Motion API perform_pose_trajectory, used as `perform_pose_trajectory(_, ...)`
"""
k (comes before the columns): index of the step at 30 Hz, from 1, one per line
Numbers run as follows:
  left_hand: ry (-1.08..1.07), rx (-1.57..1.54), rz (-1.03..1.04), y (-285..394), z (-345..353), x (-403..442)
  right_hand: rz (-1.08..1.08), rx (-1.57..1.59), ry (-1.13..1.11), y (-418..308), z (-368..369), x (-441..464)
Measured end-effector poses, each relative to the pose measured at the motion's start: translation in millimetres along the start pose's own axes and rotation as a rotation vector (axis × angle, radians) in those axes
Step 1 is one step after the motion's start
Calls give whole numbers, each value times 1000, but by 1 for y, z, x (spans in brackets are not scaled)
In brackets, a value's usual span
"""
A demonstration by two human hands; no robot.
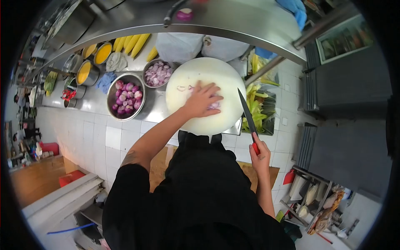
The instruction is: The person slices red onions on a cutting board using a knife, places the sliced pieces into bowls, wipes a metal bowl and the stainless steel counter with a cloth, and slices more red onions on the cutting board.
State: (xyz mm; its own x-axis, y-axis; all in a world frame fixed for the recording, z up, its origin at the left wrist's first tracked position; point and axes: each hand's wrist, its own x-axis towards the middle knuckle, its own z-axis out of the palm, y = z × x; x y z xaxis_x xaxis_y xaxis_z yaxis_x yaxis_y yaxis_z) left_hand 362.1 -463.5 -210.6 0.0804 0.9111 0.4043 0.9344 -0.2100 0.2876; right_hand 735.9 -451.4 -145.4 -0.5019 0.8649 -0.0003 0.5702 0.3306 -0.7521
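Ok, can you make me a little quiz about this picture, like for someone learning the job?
1. Which hand holds the long dark-bladed knife with a red handle?
2. True or false: the left hand is spread over the round white board.
3. The round metal bowl closest to the board holds: (a) yellow corn cobs, (b) green leaves, (c) purple onion pieces.

Key: 1. The right hand. 2. True. 3. c.

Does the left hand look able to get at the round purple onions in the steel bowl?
Probably yes: the left hand, spread over the round white board, holds no tool; nothing covers the onions.
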Motion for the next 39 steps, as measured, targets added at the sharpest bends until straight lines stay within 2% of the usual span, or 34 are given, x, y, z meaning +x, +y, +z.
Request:
perform_pose_trajectory(2, -107, -176, 135, -13, 16, 0, -3, 1, -27, -1, 3, -1)
perform_pose_trajectory(6, -58, -187, 179, -47, 10, -14, 31, -42, -38, -3, 4, -2)
perform_pose_trajectory(8, -97, -144, 90, -95, -2, -23, 92, -47, -30, -3, 4, -4)
perform_pose_trajectory(9, 9, -162, 97, -120, -14, -24, 102, -51, -34, -4, 5, -6)
perform_pose_trajectory(10, 18, -128, -10, -136, -37, -27, 110, -54, -25, -4, 6, -8)
perform_pose_trajectory(11, 52, -34, -30, -168, -37, -35, 116, -57, -12, -4, 6, -9)
perform_pose_trajectory(12, -93, 9, -226, -185, -50, -42, 124, -63, -11, -5, 8, -11)
perform_pose_trajectory(13, 67, 67, -280, -201, -44, -53, 133, -43, -23, -5, 10, -12)
perform_pose_trajectory(15, 82, 60, -255, -213, -61, -55, 138, -24, -35, -9, 14, -11)
perform_pose_trajectory(16, 84, 58, -257, -214, -64, -56, 128, -16, -48, -11, 16, -11)
perform_pose_trajectory(18, 284, 39, -280, -203, -79, -48, 129, 2, -68, -18, 19, -9)
perform_pose_trajectory(22, 254, 24, -244, -193, -64, -44, 24, -3, -85, -26, 25, 4)
perform_pose_trajectory(24, 120, -135, -52, -149, -56, -35, 4, 5, -89, -29, 27, 11)
perform_pose_trajectory(25, 7, -133, -32, -116, -70, -26, -10, 13, -94, -30, 28, 13)
perform_pose_trajectory(27, -167, -82, -62, -95, -56, -25, -34, 19, -105, -28, 32, 18)
perform_pose_trajectory(31, -159, -30, -66, -124, -45, -26, -66, 22, -139, -28, 32, 22)
perform_pose_trajectory(33, -155, 181, -207, -166, -48, -37, -66, 11, -145, -25, 32, 23)
perform_pose_trajectory(34, -154, 187, -212, -173, -53, -44, -58, -1, -149, -23, 33, 22)
perform_pose_trajectory(36, 136, 185, -459, -183, -63, -57, -67, 19, -142, -19, 37, 23)
perform_pose_trajectory(37, 142, 201, -480, -178, -60, -60, -76, 36, -140, -18, 40, 25)
perform_pose_trajectory(39, -23, -132, -698, -153, -38, -59, -82, 43, -151, -12, 49, 29)
